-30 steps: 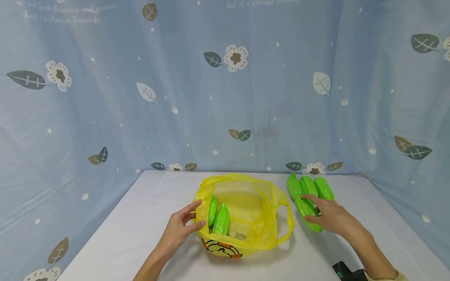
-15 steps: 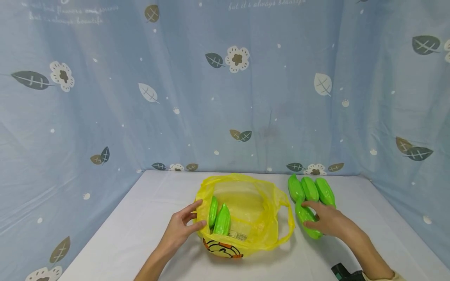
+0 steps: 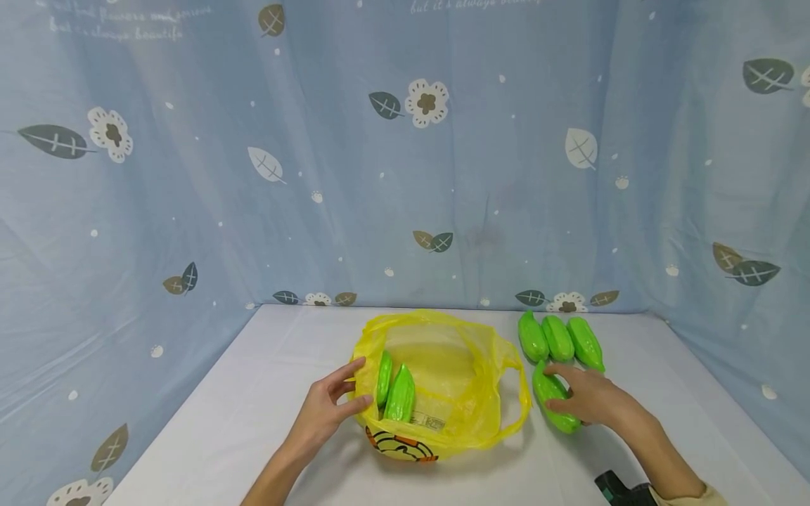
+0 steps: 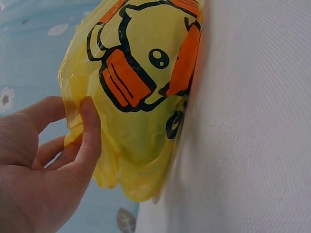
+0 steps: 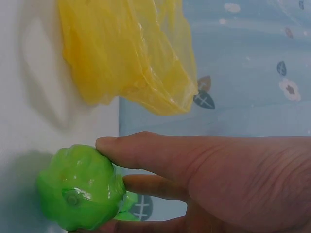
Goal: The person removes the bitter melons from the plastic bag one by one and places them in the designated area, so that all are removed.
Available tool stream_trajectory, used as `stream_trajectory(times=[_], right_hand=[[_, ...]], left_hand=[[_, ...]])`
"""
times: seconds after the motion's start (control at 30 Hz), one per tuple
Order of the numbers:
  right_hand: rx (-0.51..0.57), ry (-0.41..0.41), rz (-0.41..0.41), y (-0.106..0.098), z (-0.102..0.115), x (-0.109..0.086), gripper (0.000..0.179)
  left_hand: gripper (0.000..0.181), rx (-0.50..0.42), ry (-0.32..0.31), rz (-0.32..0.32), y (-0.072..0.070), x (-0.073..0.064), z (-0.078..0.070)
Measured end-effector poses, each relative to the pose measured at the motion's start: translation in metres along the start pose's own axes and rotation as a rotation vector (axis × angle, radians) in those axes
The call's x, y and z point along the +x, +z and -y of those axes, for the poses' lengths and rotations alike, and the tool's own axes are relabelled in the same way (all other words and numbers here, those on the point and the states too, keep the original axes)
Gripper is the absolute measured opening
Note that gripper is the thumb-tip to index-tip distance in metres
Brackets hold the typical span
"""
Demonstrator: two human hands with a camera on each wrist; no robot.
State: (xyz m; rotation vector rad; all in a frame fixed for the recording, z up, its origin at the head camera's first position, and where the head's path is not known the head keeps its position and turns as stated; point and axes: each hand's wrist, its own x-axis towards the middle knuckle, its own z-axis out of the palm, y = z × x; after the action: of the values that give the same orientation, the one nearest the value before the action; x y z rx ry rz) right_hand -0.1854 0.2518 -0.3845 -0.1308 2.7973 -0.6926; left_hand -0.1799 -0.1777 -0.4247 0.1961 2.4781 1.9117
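Head view bright, even, diffuse light, soft shadows on the white worktop (image 3: 266, 379) around the yellow bag (image 3: 458, 365), pale sheen hazing lettering (image 3: 117, 32) upper left on the curtain (image 3: 380, 186), wrist views dimmer, greyer, curtain softer there, small white glint on the green piece (image 5: 80, 182)

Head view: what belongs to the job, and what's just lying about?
In the job:
yellow bag, pinched by left fingers
two green vegetables inside it
green vegetable in right fingers
row of three green vegetables

Just around:
patterned curtain
black object, lower right
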Motion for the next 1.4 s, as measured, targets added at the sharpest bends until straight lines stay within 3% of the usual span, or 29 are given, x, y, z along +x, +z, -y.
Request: stream_trajectory(times=[0.53, 1.03, 1.4], right_hand=[[0.051, 0.014, 0.029, -0.0056, -0.0008, -0.0008, 0.072], [0.034, -0.026, -0.011, -0.0005, -0.0021, 0.0059, 0.068], [0.064, 0.002, -0.003, -0.0015, -0.0019, 0.0048, 0.070]], left_hand=[[0.065, -0.002, -0.018, 0.001, 0.0009, 0.0002, 0.0003], [0.066, -0.005, -0.018, -0.002, 0.0014, 0.0007, 0.0005], [0.066, 0.003, -0.021, -0.004, 0.0009, 0.0014, 0.0012]])
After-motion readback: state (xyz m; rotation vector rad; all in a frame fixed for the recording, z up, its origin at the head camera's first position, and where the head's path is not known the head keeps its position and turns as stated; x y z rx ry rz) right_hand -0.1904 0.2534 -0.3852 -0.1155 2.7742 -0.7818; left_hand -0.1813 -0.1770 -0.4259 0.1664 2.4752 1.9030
